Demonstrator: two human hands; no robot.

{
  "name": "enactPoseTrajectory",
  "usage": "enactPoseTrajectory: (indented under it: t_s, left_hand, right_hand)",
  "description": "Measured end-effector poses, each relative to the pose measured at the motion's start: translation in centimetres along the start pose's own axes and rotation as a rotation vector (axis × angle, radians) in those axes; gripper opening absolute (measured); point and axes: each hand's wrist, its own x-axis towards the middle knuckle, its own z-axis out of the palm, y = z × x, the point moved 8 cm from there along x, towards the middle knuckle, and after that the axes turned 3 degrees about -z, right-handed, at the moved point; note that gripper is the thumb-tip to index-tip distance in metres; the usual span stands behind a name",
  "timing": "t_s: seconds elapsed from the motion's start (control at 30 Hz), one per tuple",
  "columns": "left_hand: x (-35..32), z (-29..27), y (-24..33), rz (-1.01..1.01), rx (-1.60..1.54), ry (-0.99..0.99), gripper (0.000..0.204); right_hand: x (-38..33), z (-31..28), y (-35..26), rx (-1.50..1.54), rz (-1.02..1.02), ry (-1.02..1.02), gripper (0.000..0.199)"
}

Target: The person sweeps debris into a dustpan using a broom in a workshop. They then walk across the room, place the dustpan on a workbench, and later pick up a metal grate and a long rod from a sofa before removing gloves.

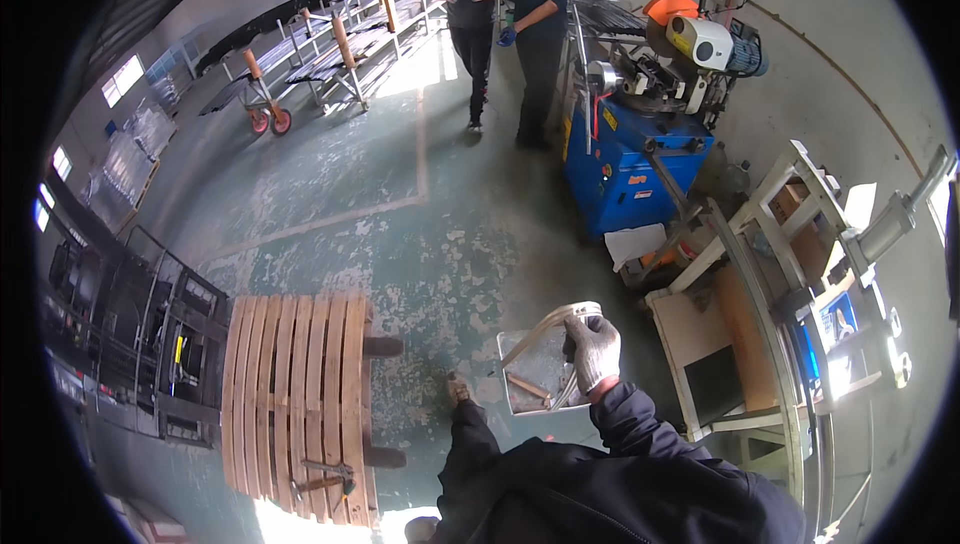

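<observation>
Beyond the white tray [508, 338] and to its right, a blue cutting machine [640, 184] stands in our workshop; a slatted wooden pallet [300, 374] lies to the tray's left. Over the tray arches a pale looped bundle [545, 322]. Our gloved right hand [597, 349], clearly the nearer, curls its fingers around the loop at the tray's right side; from there the bundle lies leftward, its long axis slanting down toward the tray's left edge. A pale rounded shape [423, 530], nearer us and left of the tray, may be our left hand; we cannot tell its state.
</observation>
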Motion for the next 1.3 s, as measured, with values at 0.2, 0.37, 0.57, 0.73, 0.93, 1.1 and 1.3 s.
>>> enactPoseTrajectory:
  t_s: [0.2,0.37,0.57,0.73,0.93,1.1,1.3]
  left_hand:
    - [18.9,-10.4,20.7,0.088,-0.105,0.037,0.021]
    - [29.2,-21.7,43.1,0.303,-0.167,0.14,0.024]
    - [37.0,-25.3,63.3,0.444,-0.284,0.155,0.032]
    - [43.1,-18.4,74.0,0.384,-0.177,0.01,0.037]
    - [47.7,-12.2,89.9,0.398,0.057,-0.11,0.042]
    - [52.1,-11.0,104.4,0.45,-0.002,-0.097,0.04]
    - [64.6,-7.2,117.4,0.429,0.103,-0.177,0.032]
  right_hand:
    - [11.9,10.4,-3.3,0.056,-0.023,0.122,0.032]
    - [22.4,17.0,-8.6,0.124,-0.009,0.196,0.031]
    - [36.5,24.5,-11.3,0.183,-0.09,0.132,0.03]
    - [50.2,28.7,-11.6,0.214,-0.049,0.13,0.029]
    - [65.3,32.5,-14.4,0.219,-0.022,0.119,0.024]
    - [74.8,35.4,-17.3,0.265,-0.024,0.121,0.02]
    - [86.5,37.4,-20.7,0.292,-0.077,0.136,0.016]
